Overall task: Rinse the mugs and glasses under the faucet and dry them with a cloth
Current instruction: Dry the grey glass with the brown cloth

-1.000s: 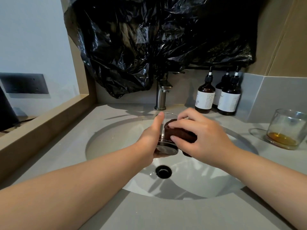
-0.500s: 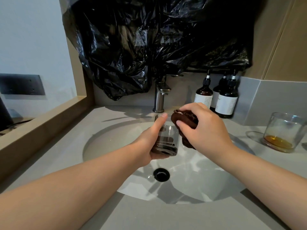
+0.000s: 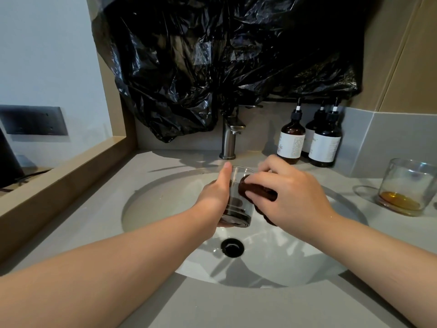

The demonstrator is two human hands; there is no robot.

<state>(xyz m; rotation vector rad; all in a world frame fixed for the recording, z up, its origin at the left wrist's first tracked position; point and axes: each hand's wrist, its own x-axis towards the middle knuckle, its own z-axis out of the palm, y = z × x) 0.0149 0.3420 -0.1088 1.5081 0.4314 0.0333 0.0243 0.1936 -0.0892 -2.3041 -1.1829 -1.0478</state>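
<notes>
The task is at the drying step for one piece. A small clear glass tumbler point(image 3: 237, 209) is held over the white oval sink basin point(image 3: 165, 204), above the black drain point(image 3: 232, 247) and in front of the brushed metal faucet point(image 3: 228, 143), from which no water can be seen running. The left hand point(image 3: 214, 200) grips the tumbler from the side, its thumb stretched straight up the wall to the rim; its other fingers are hidden behind the glass, so I cannot tell how they lie. The right hand point(image 3: 290, 197) has its fingers curled over a bunched dark brown cloth point(image 3: 260, 194), pinching it and pressing it against the tumbler's right side near the rim.

The tumbler looks empty, so its rinse seems done and only the wiping is left. A second clear glass point(image 3: 406, 183), wider, stands on the grey countertop point(image 3: 260, 308) well apart to the right, with a shallow pool of amber liquid point(image 3: 399, 201) in its bottom (plainly not yet rinsed). No mugs are in view.

Three dark pump bottles point(image 3: 292, 143) with white labels stand together just right of the faucet; their fill level cannot be made out.
</notes>
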